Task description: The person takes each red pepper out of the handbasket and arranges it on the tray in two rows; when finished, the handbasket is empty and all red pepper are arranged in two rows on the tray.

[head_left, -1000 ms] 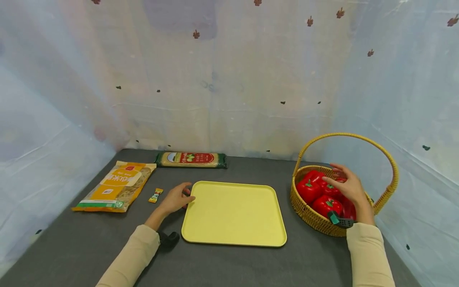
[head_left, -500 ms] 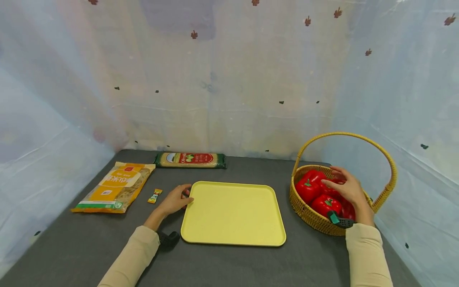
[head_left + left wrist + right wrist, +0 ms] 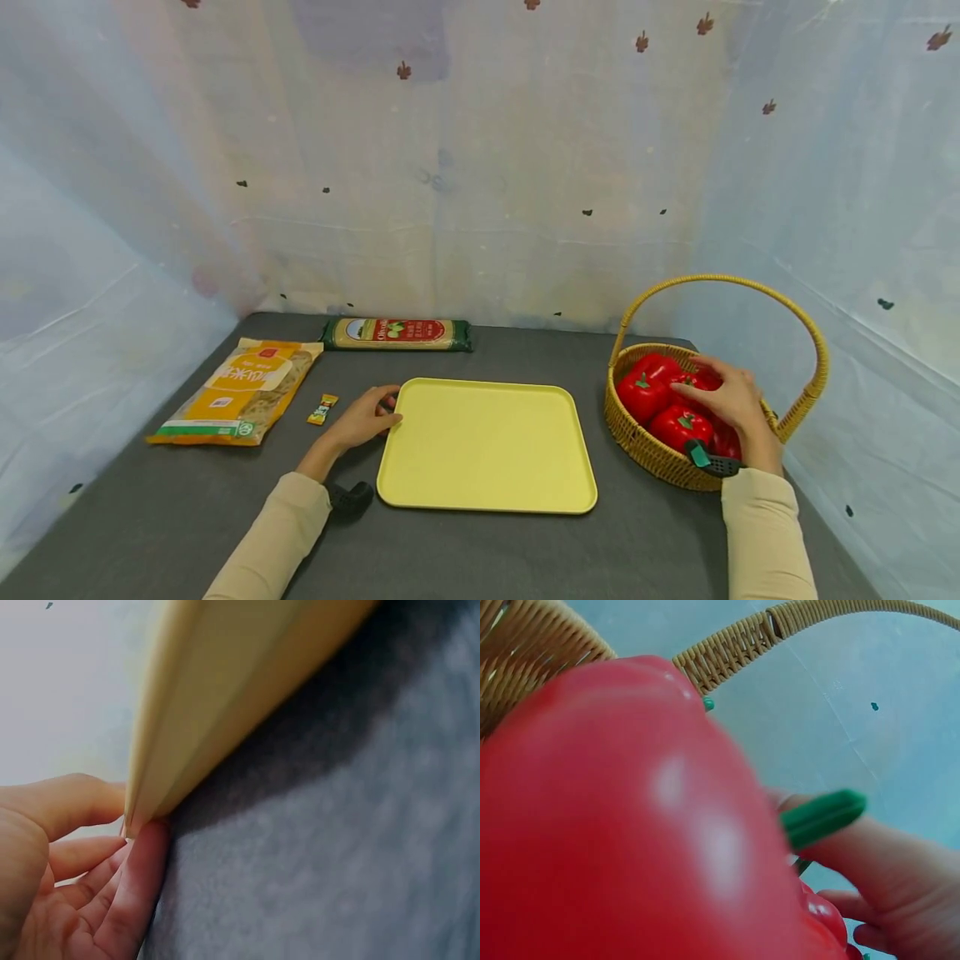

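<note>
At the left edge of a yellow tray (image 3: pixel 487 450), my left hand (image 3: pixel 363 419) pinches the rim; in the left wrist view the thumb and fingers (image 3: pixel 142 889) meet on either side of the tray's edge. My right hand (image 3: pixel 735 402) is inside a wicker basket (image 3: pixel 637 446), thumb and fingers spread round a red bell pepper (image 3: pixel 703 379) among several others. Part of that pepper is hidden by the hand. In the right wrist view a large red bell pepper (image 3: pixel 630 825) with a green stem fills the foreground and covers part of the hand.
A tall arched handle (image 3: pixel 723 279) rises over the basket. On the grey table lie a yellow food bag (image 3: pixel 240 387) at left, a small wrapped packet (image 3: pixel 322 409) beside it, and a long green-ended pasta packet (image 3: pixel 397 334) at the back. Pale sheeting (image 3: pixel 480 208) encloses the table.
My right hand has settled slightly lower round the bell pepper. The left hand stays at the tray's edge, and the tray has not visibly moved. The whole view has shifted a little.
</note>
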`<state>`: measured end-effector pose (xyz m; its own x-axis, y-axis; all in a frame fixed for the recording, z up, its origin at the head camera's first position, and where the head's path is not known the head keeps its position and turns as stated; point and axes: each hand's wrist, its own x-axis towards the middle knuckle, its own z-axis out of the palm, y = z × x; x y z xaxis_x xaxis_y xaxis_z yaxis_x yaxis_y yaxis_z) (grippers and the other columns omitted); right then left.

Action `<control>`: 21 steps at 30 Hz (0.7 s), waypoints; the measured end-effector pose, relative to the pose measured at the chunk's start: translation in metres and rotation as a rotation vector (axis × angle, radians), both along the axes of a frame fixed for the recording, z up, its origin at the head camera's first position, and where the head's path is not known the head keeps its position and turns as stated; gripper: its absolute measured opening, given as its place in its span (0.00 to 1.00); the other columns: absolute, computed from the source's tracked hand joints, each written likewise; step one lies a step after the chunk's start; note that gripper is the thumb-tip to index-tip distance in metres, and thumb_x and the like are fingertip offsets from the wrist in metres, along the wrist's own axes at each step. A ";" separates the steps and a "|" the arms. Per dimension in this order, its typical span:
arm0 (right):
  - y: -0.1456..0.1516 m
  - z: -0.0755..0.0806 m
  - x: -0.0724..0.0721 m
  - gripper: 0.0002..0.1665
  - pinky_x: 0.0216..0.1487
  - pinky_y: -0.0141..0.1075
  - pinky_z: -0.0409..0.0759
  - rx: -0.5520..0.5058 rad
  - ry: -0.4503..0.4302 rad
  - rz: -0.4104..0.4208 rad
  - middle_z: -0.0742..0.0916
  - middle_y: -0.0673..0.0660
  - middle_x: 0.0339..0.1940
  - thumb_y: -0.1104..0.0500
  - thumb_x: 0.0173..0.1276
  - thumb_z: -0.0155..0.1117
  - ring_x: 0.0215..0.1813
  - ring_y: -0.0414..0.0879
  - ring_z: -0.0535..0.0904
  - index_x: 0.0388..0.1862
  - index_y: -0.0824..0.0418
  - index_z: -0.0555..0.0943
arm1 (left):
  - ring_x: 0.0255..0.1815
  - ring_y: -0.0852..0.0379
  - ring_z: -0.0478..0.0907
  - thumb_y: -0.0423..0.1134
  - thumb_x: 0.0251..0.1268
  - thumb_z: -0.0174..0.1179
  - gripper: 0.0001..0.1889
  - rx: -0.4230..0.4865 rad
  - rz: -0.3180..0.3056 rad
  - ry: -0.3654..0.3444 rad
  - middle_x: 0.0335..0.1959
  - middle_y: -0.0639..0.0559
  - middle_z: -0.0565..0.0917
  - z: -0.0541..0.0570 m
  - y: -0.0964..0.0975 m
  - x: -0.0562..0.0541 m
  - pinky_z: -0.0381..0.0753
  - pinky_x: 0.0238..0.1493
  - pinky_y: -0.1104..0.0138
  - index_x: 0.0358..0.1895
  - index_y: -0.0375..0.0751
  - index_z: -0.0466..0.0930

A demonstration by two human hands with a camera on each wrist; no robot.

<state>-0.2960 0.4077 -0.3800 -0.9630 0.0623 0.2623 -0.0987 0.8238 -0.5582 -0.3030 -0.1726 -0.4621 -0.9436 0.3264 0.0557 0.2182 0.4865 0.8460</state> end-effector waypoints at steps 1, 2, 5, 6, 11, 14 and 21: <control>0.000 -0.001 0.000 0.47 0.50 0.66 0.48 0.011 0.002 -0.002 0.69 0.74 0.61 0.37 0.56 0.66 0.59 0.68 0.53 0.66 0.65 0.67 | 0.33 0.53 0.72 0.34 0.65 0.57 0.30 0.009 -0.007 -0.005 0.48 0.38 0.69 0.000 -0.001 0.000 0.78 0.31 0.62 0.68 0.29 0.57; 0.000 -0.001 0.000 0.47 0.49 0.66 0.48 0.020 0.003 -0.006 0.69 0.74 0.61 0.37 0.55 0.66 0.58 0.68 0.53 0.65 0.65 0.68 | 0.33 0.53 0.72 0.34 0.66 0.57 0.30 0.016 -0.014 -0.009 0.49 0.38 0.68 -0.001 -0.002 0.000 0.78 0.32 0.62 0.68 0.29 0.57; 0.000 -0.002 0.000 0.48 0.48 0.66 0.47 0.039 -0.008 -0.011 0.69 0.74 0.61 0.36 0.54 0.67 0.56 0.66 0.53 0.65 0.65 0.69 | 0.34 0.52 0.71 0.34 0.66 0.57 0.31 0.027 -0.036 -0.018 0.50 0.37 0.67 -0.001 -0.004 -0.001 0.78 0.33 0.62 0.68 0.29 0.56; -0.001 -0.002 0.000 0.48 0.48 0.65 0.46 0.045 -0.013 -0.013 0.69 0.74 0.60 0.36 0.54 0.67 0.56 0.66 0.53 0.65 0.65 0.69 | 0.34 0.52 0.71 0.34 0.66 0.57 0.31 0.029 -0.038 -0.020 0.50 0.37 0.67 -0.002 -0.004 -0.001 0.78 0.33 0.62 0.68 0.29 0.56; -0.001 -0.001 0.001 0.48 0.46 0.63 0.47 0.068 -0.037 -0.021 0.70 0.73 0.59 0.34 0.54 0.66 0.54 0.65 0.53 0.64 0.65 0.70 | 0.34 0.52 0.71 0.33 0.65 0.57 0.31 0.027 -0.040 -0.027 0.50 0.37 0.67 0.000 -0.004 0.000 0.78 0.34 0.63 0.68 0.28 0.56; 0.000 -0.001 0.001 0.48 0.46 0.62 0.48 0.079 -0.045 -0.020 0.70 0.73 0.59 0.34 0.54 0.66 0.54 0.64 0.53 0.64 0.64 0.70 | 0.34 0.52 0.72 0.33 0.65 0.56 0.31 0.025 -0.045 -0.024 0.50 0.37 0.67 0.001 -0.003 0.000 0.78 0.33 0.63 0.68 0.28 0.56; -0.001 0.001 0.002 0.50 0.45 0.63 0.48 0.104 -0.097 -0.003 0.67 0.74 0.59 0.33 0.54 0.65 0.57 0.68 0.50 0.66 0.64 0.68 | 0.34 0.52 0.72 0.33 0.65 0.57 0.31 0.018 -0.053 -0.015 0.50 0.37 0.67 0.002 -0.004 0.001 0.78 0.33 0.63 0.68 0.27 0.56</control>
<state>-0.2935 0.4070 -0.3787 -0.9839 0.0429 0.1736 -0.0458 0.8780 -0.4765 -0.3021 -0.1762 -0.4606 -0.9256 0.3754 0.0480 0.2308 0.4595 0.8576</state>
